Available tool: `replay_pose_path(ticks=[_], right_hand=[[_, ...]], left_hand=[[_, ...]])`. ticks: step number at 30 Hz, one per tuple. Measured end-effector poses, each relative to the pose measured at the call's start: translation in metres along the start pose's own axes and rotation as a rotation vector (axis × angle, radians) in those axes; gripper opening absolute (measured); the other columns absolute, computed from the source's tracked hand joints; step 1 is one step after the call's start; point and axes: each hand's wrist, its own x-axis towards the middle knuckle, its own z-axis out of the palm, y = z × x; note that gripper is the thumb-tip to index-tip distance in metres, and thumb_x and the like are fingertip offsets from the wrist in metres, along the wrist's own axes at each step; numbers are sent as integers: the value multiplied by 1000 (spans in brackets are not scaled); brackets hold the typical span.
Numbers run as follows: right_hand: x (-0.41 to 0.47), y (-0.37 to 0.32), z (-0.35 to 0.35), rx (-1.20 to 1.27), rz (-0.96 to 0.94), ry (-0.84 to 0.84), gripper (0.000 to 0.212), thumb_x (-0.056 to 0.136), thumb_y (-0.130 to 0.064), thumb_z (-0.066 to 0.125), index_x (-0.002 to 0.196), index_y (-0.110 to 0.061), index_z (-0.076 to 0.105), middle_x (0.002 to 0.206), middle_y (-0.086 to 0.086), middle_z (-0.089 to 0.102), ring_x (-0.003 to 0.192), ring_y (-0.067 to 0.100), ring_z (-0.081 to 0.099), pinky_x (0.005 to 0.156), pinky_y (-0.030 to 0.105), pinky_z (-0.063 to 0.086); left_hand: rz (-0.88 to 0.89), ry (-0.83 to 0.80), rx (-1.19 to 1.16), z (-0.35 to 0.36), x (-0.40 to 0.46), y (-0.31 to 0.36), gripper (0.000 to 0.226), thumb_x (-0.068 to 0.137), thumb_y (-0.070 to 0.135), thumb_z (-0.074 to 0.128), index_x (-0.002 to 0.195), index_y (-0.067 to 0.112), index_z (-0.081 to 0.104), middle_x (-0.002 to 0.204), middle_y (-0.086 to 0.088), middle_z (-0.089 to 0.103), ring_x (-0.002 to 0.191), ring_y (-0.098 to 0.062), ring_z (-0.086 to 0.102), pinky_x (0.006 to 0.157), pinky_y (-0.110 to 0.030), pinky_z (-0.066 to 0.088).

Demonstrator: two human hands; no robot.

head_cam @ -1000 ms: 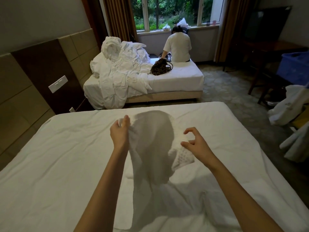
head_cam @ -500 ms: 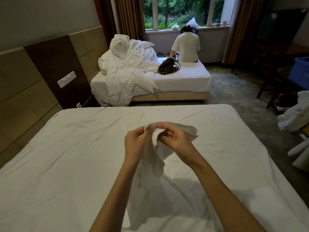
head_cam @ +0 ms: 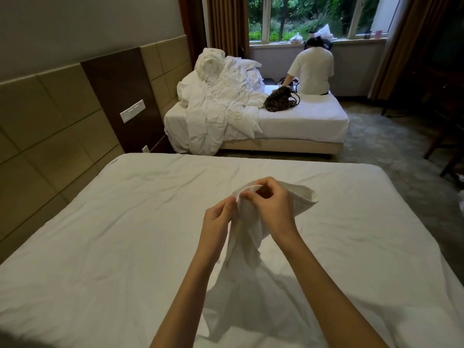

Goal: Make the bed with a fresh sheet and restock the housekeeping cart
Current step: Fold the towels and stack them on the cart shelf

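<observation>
A white cloth (head_cam: 247, 249), a towel or pillowcase, hangs above the near bed (head_cam: 113, 234), which is covered with a smooth white sheet. My left hand (head_cam: 217, 223) pinches the cloth's top edge from the left. My right hand (head_cam: 272, 205) pinches the same edge just beside it, fingers curled over the hem. The two hands are nearly touching. The cloth's lower part drapes down onto the sheet between my forearms.
A second bed (head_cam: 301, 121) across the aisle carries a heap of crumpled white linen (head_cam: 221, 101) and a leopard-print bag (head_cam: 280, 99). A person (head_cam: 311, 69) sits on its far edge facing the window. Dark chairs (head_cam: 447, 136) stand at the right. The padded headboard wall (head_cam: 62, 116) runs along the left.
My hands came together from a spread hold, gathering the cloth's top edge. The cloth went from stretched wide to a narrow hanging fold. My view shifted slightly left.
</observation>
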Motion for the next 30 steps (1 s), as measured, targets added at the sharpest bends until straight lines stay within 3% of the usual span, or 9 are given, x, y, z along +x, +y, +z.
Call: replay_pose_path(ticks=[2,5,10,15,17,20,25,28,30], right_hand=[[2,-2,5,5,0,2,20,80,-28,74,84,-32,55,81,-20,58,80,1,59,67,6,46],[3,-3,16,43,11,26,21,79,-30,74,85,-33,55,82,-20,59,80,2,60,67,7,46],[5,-1,33,98,-5,1,20,77,-27,76,80,-31,57,79,-15,64,78,2,63,68,11,50],[13,11,36,-135,-97,-191,17,83,-22,70,95,-30,60,91,-18,60,86,0,58,78,15,49],[18,24,27,-320,-155,-123,21,84,-19,68,105,-22,64,94,-10,56,88,10,56,79,25,50],[25,39,13,-554,-206,20,18,84,-20,69,97,-10,66,90,-1,43,82,17,48,64,21,44],[52,26,8,-446,-117,-143,25,82,-17,71,105,-8,67,122,-2,48,110,12,45,92,26,42],[90,-20,1,-420,-199,-198,19,82,-11,70,99,-3,68,106,10,67,96,17,59,91,35,49],[116,-68,-4,-356,-231,-216,17,82,-8,69,94,4,66,89,12,65,81,16,59,79,24,53]], left_hand=[[26,20,0,-3,0,-1,46,96,44,47,92,5,70,91,-19,67,93,-36,61,81,-44,54],[68,44,55,-4,1,-2,41,91,41,45,90,10,72,83,-8,69,81,-19,64,71,-24,55],[203,110,219,-14,6,-5,14,91,13,61,79,15,68,66,11,63,60,-5,59,56,-10,42],[230,308,111,-45,30,-3,15,94,7,54,87,11,66,78,5,65,71,-2,58,64,-17,46],[241,346,91,-57,42,7,21,98,9,49,81,16,59,72,8,58,65,2,51,61,-14,42],[252,415,71,-73,62,24,27,100,13,43,75,20,49,68,7,48,57,5,44,56,-9,37],[283,480,61,-97,95,50,21,103,20,36,85,20,48,78,5,50,61,9,47,61,-9,43],[352,480,67,-113,120,84,18,103,19,36,90,18,48,80,6,51,63,8,49,65,-13,45],[422,503,75,-128,140,115,19,103,17,36,89,19,49,79,7,51,64,6,49,65,-14,44]])
